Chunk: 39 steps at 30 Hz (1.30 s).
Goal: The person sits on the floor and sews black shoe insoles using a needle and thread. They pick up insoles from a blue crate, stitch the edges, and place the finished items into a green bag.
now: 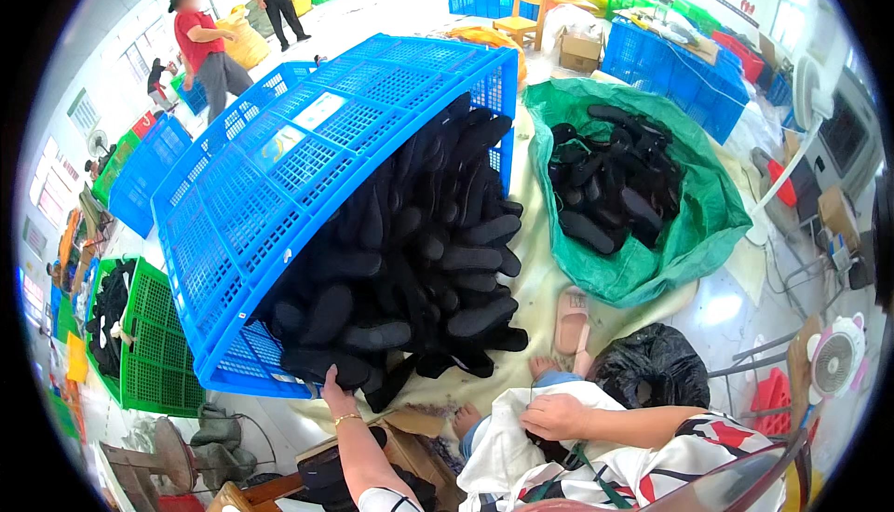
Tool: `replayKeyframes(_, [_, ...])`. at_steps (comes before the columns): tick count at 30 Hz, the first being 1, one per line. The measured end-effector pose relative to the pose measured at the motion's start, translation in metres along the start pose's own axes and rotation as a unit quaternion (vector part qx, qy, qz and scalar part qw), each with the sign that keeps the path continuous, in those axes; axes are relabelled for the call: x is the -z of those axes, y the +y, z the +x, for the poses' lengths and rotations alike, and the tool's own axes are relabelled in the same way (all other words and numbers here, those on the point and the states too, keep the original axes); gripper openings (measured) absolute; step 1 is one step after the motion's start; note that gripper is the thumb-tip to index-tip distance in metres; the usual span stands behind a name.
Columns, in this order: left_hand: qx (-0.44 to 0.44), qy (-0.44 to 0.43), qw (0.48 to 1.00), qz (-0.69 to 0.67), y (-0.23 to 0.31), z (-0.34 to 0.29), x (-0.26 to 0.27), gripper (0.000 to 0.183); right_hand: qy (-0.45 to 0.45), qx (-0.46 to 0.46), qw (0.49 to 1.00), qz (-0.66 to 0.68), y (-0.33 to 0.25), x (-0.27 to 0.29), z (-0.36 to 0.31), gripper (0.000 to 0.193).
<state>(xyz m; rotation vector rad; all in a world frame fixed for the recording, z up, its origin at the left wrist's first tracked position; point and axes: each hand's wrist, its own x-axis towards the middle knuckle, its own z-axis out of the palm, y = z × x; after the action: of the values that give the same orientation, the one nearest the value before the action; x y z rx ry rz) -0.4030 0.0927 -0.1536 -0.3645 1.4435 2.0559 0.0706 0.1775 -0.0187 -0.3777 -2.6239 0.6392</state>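
A large blue plastic crate point(307, 154) lies tipped on its side, with a heap of black sock-like pieces with dark grey soles point(410, 261) spilling from its mouth. At the crate's lower edge my left hand point(346, 393) is closed on one black sock-like piece point(321, 366) at the near side of the heap. My right hand point(556, 417) rests over my lap on a white cloth point(507, 410), its fingers curled; something black shows just below it, and what the fingers hold is hidden. To the right, an open green woven sack point(643, 279) contains more black pieces point(610, 177).
Beside my feet are a pink slipper point(571, 321) and a black plastic bag point(652, 372). A green crate point(158, 344) stands left, a cardboard box point(419, 451) below my left arm, a fan point(835, 363) at right. Two people in red point(200, 42) are farther back.
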Motion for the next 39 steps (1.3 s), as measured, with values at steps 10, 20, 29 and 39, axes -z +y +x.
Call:
replayKeyframes(10, [0.09,-0.179,0.973,-0.11,-0.018,-0.17,-0.028,0.044,0.041,0.012,0.999,-0.015,0.0,0.001,-0.02,0.01])
replayKeyframes(20, [0.027,-0.223,0.969,-0.099,-0.016,-0.318,-0.05,0.034,0.021,-0.024,0.992,0.119,-0.06,0.025,-0.024,0.062])
replayKeyframes(29, [-0.013,-0.267,0.963,-0.043,-0.038,-0.423,-0.068,0.018,0.143,-0.083,0.956,0.243,-0.091,0.061,-0.04,0.053])
replayKeyframes(39, [-0.011,-0.434,0.86,0.267,-0.02,-0.448,-0.033,0.01,0.153,-0.158,0.879,0.422,-0.091,0.071,-0.066,0.042])
